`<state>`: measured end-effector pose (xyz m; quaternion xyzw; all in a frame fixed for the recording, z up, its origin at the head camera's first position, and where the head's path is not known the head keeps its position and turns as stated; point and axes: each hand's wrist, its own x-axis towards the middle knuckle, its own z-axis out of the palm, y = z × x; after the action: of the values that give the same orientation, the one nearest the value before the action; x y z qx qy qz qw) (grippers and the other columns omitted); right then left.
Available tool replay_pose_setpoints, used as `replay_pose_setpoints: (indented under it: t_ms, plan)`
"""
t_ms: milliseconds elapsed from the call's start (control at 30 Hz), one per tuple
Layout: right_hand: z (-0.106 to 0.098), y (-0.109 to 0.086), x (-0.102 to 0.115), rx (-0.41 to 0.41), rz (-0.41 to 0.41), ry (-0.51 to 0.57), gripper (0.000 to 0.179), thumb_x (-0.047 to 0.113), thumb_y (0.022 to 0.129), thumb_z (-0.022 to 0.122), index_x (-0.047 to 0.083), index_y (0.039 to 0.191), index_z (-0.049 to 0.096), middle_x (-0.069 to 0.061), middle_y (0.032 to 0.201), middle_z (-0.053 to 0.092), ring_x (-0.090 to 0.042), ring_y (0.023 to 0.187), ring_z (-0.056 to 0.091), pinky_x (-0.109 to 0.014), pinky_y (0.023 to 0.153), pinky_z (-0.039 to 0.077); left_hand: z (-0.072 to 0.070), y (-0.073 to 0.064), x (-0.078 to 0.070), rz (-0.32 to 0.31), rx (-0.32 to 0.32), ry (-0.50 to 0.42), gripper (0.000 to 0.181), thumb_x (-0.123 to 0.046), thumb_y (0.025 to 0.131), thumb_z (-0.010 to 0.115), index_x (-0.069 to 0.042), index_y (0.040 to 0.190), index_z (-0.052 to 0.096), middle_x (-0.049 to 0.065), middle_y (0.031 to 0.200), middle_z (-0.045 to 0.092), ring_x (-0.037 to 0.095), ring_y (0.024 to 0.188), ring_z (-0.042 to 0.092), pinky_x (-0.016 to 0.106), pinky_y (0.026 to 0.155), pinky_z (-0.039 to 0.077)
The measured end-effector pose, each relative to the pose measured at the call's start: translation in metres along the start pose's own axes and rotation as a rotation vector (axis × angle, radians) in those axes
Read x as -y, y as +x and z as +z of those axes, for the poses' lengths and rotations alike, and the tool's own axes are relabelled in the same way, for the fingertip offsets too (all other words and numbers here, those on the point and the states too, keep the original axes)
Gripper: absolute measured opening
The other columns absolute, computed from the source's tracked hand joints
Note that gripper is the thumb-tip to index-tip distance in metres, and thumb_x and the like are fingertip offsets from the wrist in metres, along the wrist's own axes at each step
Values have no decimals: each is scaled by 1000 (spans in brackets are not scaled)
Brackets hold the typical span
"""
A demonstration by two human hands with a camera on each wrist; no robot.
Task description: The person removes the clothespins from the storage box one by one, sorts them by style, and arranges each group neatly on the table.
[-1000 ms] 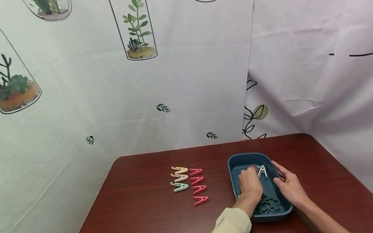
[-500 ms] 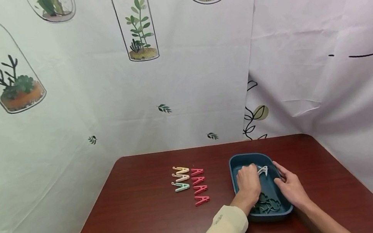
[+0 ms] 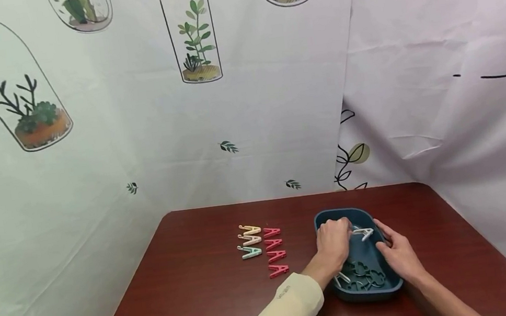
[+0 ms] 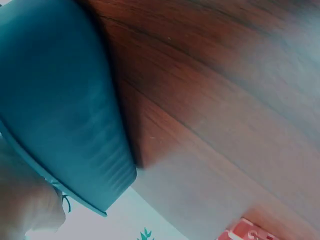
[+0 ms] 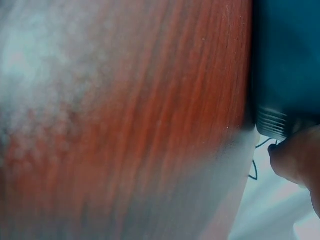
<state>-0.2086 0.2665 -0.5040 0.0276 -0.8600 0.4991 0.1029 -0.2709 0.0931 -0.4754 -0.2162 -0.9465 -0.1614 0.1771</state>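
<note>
A deep blue plastic tray (image 3: 341, 212) stands on the table's right half. My left hand (image 3: 334, 243) reaches down into it, its fingertips hidden. Right beside those fingers lies a white clothespin (image 3: 365, 232), turned sideways; whether they pinch it does not show. Another pale clothespin (image 3: 342, 277) peeks out under the left wrist. With thumb over the rim and fingers outside, my right hand (image 3: 401, 254) grips the tray's right wall. Dark green looped shapes (image 3: 364, 276) lie in the tray's near end. The left wrist view shows mostly the tray's outer wall (image 4: 65, 100).
Left of the tray, clothespins lie in two columns: several red ones (image 3: 276, 255), and beside them two pale yellow ones (image 3: 251, 239) and a mint green one (image 3: 250, 252). The brown wooden table (image 3: 193, 292) ends at a printed white cloth backdrop (image 3: 246, 106).
The white clothespin beside my left hand has turned from pointing away to lying sideways. My left hand has shifted slightly left in the tray, uncovering a pale clothespin. My right hand keeps its grip.
</note>
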Motion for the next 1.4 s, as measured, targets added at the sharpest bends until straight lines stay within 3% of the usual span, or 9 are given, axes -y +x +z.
replay_pose_setpoints:
  t_ms: [300, 433, 767, 1100, 1400]
  plan:
    - [1, 1, -1, 10, 19, 11, 62, -6, 105, 51, -6, 163, 30, -35, 158, 42, -42, 134, 55, -6, 83, 45, -10, -9, 13, 91, -34, -92, 11, -28, 102, 75, -27, 112, 81, -18, 101, 78, -1, 87, 71, 17, 78, 56]
    - [1, 1, 0, 11, 16, 8, 62, -6, 105, 51, -6, 163, 30, -35, 158, 42, -42, 133, 56, -7, 83, 47, -16, -12, 22, 102, -39, -192, 12, -25, 101, 76, -24, 113, 80, -16, 103, 78, -4, 91, 71, 15, 82, 55]
    - [-2, -2, 0, 8, -1, 4, 60, -5, 106, 50, -7, 163, 29, -35, 158, 43, -41, 128, 59, -11, 81, 50, -26, -19, 40, 9, -37, -561, 16, -19, 98, 78, -19, 113, 81, -12, 100, 79, -6, 90, 69, 12, 84, 54]
    - [0, -1, -2, 11, 0, -11, 61, -4, 107, 50, -7, 163, 28, -36, 158, 42, -41, 129, 58, -14, 80, 52, -38, -29, 56, -29, -84, -691, 16, -18, 97, 79, -20, 112, 83, -12, 101, 80, -3, 92, 71, 16, 83, 56]
    - [-1, -3, -2, -3, -22, -9, 61, -5, 105, 51, -7, 163, 31, -35, 157, 44, -39, 128, 58, -15, 79, 51, -57, -31, 76, -137, -122, -840, 16, -15, 95, 82, -19, 111, 84, -10, 100, 80, -1, 90, 73, 19, 80, 58]
